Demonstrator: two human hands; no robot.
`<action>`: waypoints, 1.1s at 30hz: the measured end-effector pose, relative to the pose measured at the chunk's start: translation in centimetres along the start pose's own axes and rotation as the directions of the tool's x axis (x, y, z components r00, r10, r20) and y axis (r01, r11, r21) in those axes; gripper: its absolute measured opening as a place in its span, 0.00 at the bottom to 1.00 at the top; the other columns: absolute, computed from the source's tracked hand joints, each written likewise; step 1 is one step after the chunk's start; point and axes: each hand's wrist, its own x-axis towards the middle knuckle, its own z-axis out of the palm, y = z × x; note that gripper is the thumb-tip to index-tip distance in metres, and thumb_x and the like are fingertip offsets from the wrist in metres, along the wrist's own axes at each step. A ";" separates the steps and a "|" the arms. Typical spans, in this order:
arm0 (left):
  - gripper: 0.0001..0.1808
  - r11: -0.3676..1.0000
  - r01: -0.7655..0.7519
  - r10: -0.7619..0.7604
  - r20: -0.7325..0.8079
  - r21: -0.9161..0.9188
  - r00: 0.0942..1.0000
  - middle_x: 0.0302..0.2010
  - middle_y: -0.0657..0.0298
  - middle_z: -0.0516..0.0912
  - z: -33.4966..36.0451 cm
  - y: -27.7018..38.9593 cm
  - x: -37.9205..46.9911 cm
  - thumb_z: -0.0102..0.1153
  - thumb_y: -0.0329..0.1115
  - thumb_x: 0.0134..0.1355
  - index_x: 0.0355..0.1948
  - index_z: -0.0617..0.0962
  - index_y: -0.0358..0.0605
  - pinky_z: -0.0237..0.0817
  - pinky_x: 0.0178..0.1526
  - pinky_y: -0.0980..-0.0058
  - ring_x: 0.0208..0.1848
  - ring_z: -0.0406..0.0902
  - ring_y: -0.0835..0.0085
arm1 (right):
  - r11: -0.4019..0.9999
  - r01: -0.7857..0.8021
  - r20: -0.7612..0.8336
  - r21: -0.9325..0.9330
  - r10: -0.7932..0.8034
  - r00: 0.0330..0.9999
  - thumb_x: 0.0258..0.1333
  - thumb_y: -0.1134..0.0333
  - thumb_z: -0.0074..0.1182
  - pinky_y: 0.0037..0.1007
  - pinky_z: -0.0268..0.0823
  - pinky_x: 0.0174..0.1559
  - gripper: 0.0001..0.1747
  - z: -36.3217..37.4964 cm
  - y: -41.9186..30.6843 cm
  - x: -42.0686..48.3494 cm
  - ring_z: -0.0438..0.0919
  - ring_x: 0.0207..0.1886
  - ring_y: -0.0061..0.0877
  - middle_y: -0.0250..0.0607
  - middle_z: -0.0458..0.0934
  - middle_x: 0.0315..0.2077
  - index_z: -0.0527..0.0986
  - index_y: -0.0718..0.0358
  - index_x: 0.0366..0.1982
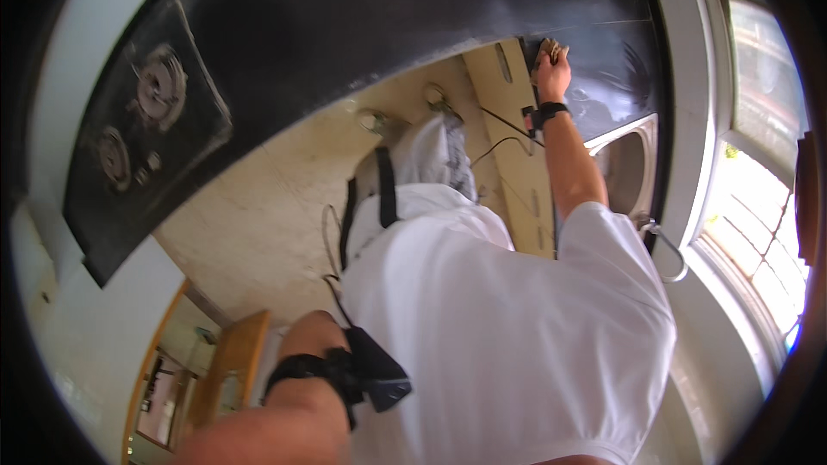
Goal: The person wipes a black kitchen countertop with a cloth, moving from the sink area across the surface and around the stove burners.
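Note:
My right hand (554, 77) is at the front edge of the black countertop (420, 6), to the left of the sink (625, 165). Its fingers are closed on a crumpled brownish cloth (551, 50), which rests against the counter surface. Around that wrist is a black strap with a small device and a cable. My left arm is bent at the lower left, blurred and close to the camera, with a black box (381, 371) strapped to it. The left hand itself is out of view.
A gas hob (158, 87) with two burners is set in the counter at left. Yellowish cabinet panels (510, 110) stand under the sink side. A curved faucet (672, 265) and a window (753, 226) are at right. A wooden door (229, 361) shows lower left.

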 end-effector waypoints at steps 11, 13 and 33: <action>0.10 1.000 0.017 -0.017 -0.035 -0.001 0.999 0.34 0.54 0.81 10.1 -1.9 -2.8 0.48 0.32 0.73 0.38 0.79 0.41 0.73 0.40 0.67 0.38 0.79 0.63 | 0.934 0.315 0.430 0.170 -0.357 0.829 0.52 0.73 0.61 0.38 0.75 0.55 0.19 -7.2 2.4 0.1 0.81 0.55 0.46 0.49 0.82 0.52 0.82 0.61 0.48; 0.09 0.999 -0.032 0.032 -0.037 -0.014 0.999 0.34 0.54 0.81 10.9 -2.1 -2.6 0.48 0.32 0.73 0.38 0.79 0.41 0.73 0.40 0.67 0.38 0.79 0.63 | 0.890 0.402 0.378 0.214 -0.455 0.806 0.52 0.74 0.60 0.39 0.75 0.55 0.18 -6.3 2.8 1.3 0.80 0.56 0.48 0.49 0.82 0.52 0.82 0.61 0.48; 0.08 0.995 -0.075 0.085 -0.178 0.060 0.980 0.34 0.54 0.81 16.6 1.1 -8.0 0.51 0.32 0.72 0.37 0.79 0.42 0.72 0.42 0.68 0.38 0.79 0.63 | 0.689 0.724 0.595 0.037 -0.597 0.538 0.63 0.58 0.56 0.43 0.77 0.50 0.15 -6.1 -1.1 4.4 0.83 0.47 0.43 0.39 0.80 0.48 0.83 0.52 0.49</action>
